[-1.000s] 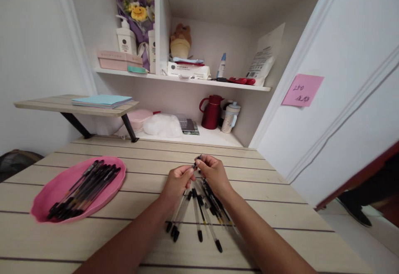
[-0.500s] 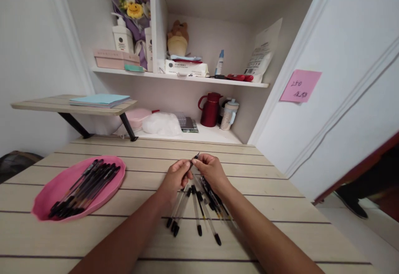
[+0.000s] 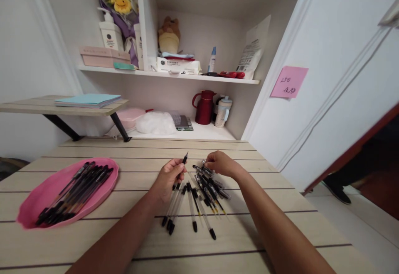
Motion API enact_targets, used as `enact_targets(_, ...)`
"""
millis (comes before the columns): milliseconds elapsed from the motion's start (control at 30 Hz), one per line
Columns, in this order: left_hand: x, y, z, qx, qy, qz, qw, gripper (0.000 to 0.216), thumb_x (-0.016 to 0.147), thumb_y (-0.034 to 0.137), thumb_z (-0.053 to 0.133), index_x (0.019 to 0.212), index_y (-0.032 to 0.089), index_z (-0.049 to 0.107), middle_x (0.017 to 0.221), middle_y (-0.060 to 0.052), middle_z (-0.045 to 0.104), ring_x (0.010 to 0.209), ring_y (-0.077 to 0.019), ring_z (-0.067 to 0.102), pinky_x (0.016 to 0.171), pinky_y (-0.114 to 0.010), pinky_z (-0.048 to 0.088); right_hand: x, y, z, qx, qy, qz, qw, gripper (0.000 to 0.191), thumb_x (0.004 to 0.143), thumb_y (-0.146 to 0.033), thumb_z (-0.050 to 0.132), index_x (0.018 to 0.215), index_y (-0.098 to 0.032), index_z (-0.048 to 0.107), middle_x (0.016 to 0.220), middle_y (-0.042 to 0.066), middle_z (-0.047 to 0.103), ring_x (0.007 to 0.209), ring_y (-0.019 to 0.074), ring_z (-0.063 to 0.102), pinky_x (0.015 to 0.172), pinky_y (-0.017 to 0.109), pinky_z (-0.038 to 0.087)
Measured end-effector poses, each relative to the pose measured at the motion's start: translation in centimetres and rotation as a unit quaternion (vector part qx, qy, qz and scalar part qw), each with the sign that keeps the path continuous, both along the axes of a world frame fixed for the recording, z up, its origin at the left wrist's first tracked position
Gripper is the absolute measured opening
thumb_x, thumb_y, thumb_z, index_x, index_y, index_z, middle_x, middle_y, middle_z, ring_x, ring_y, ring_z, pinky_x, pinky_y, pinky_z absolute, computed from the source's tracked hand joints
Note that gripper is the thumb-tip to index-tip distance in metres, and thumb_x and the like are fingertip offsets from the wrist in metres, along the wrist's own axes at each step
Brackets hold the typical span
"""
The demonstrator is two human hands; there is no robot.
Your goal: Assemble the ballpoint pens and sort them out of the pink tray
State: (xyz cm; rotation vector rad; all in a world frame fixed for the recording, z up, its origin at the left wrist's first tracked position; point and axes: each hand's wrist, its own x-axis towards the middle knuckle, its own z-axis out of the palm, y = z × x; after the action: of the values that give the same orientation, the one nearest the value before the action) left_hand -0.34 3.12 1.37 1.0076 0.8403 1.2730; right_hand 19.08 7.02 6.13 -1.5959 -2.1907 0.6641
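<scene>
My left hand (image 3: 170,176) is closed round a black-gripped pen (image 3: 185,158), its bare tip pointing up; the fingers hide most of the barrel. At the far end of a heap of black pen caps (image 3: 207,184), my right hand (image 3: 220,164) curls its fingers down and pinches what looks like a small pen cap (image 3: 203,162), mostly hidden. Between my forearms lie several clear pen barrels (image 3: 191,207) with black ends. Thin refills with yellowish parts stick out from under the heap.
A pink tray (image 3: 28,211) full of assembled black pens (image 3: 77,191) stands at the left on the slatted table (image 3: 149,261). Behind it is a small raised shelf (image 3: 18,107) on black legs. A red jug (image 3: 204,108) and a cup (image 3: 222,112) stand in the cabinet at the back.
My hands, together at the pen tip before, are now apart. The right has moved rightward to the heap of caps; the left keeps the pen. The view has shifted slightly right.
</scene>
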Motion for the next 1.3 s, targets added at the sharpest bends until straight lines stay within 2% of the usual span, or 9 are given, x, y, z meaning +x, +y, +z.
enact_targets(100, -0.3, 0.3, -0.2, -0.009, -0.020, 0.006, 1.000, 0.020, 0.065, 0.028, 0.061, 0.080, 0.016, 0.054, 0.062, 0.003, 0.054, 0.044, -0.0033, 0.043, 0.040, -0.015, 0.029, -0.2, -0.1, -0.1, 0.021, -0.066, -0.014, 0.998, 0.011, 0.065, -0.017, 0.052, 0.062, -0.016, 0.063, 0.052, 0.002, 0.057, 0.053, 0.0127, 0.052, 0.052, 0.023, 0.032)
enact_targets(533, -1.1, 0.9, -1.1, 0.000, -0.055, -0.004, 0.998, 0.018, 0.068, 0.025, 0.058, 0.082, 0.016, 0.051, 0.065, 0.003, 0.054, 0.046, -0.0037, 0.043, 0.042, -0.016, 0.030, -0.8, 0.2, -0.7, 0.000, -0.122, -0.022, 0.992, 0.013, 0.062, -0.015, 0.054, 0.063, -0.016, 0.067, 0.055, 0.005, 0.062, 0.051, 0.0142, 0.054, 0.049, 0.023, 0.032)
enact_targets(800, -1.3, 0.9, -1.3, -0.012, -0.059, 0.000, 0.998, 0.018, 0.066, 0.025, 0.060, 0.081, 0.017, 0.052, 0.065, 0.003, 0.055, 0.048, -0.0043, 0.046, 0.044, -0.016, 0.032, 0.2, 0.3, -2.5, 0.021, -0.118, -0.009, 0.993, 0.014, 0.063, -0.019, 0.056, 0.070, -0.017, 0.068, 0.070, 0.005, 0.066, 0.063, 0.0147, 0.057, 0.053, 0.022, 0.034)
enact_targets(1033, -1.3, 0.8, -1.0, -0.026, -0.070, 0.002, 0.997, 0.020, 0.064, 0.024, 0.062, 0.081, 0.018, 0.053, 0.065, 0.004, 0.056, 0.050, -0.0052, 0.047, 0.046, -0.017, 0.033, -2.3, 0.0, -4.0, 0.057, -0.103, 0.041, 0.992, 0.021, 0.068, -0.021, 0.054, 0.085, -0.022, 0.067, 0.086, 0.003, 0.066, 0.079, 0.0155, 0.057, 0.065, 0.022, 0.036)
enact_targets(1300, -1.3, 0.9, -1.3, -0.019, -0.061, -0.006, 0.998, 0.021, 0.065, 0.025, 0.062, 0.082, 0.016, 0.053, 0.065, 0.003, 0.056, 0.048, -0.0046, 0.046, 0.044, -0.016, 0.032, -3.0, 0.1, -5.0, 0.073, -0.096, 0.061, 0.991, 0.019, 0.066, -0.016, 0.052, 0.076, -0.021, 0.067, 0.080, 0.002, 0.067, 0.078, 0.0158, 0.057, 0.066, 0.022, 0.036)
